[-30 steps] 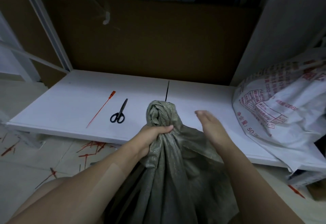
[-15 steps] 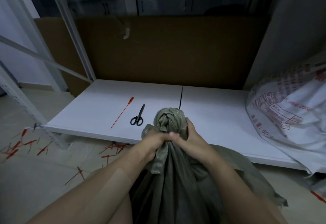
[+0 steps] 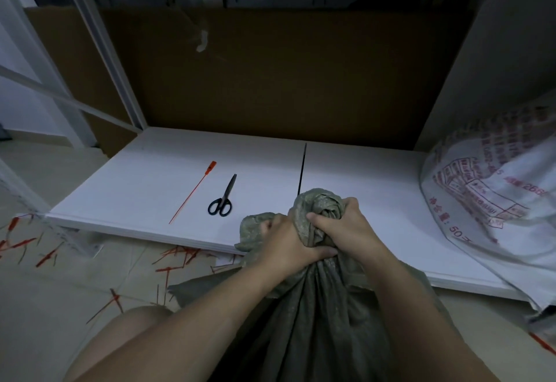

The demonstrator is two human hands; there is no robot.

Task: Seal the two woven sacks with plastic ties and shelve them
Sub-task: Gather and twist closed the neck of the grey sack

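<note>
- Both arms stretched forward, hands meeting at the gathered neck of the grey-green sack (image 3: 316, 306), which stands on the floor against the shelf (image 3: 150, 189) edge.
- Left hand (image 3: 285, 243) clenched round the neck, thumb wrapped underneath.
- Right hand (image 3: 346, 228) curled over the twisted top, apparently touching the left.
- Since half a second ago: right hand higher on the bunched top, left grip unchanged.
- On the shelf: red tie (image 3: 192, 192), scissors (image 3: 222, 199), black tie (image 3: 301, 168) — printed white sack (image 3: 496, 201) at right.
</note>
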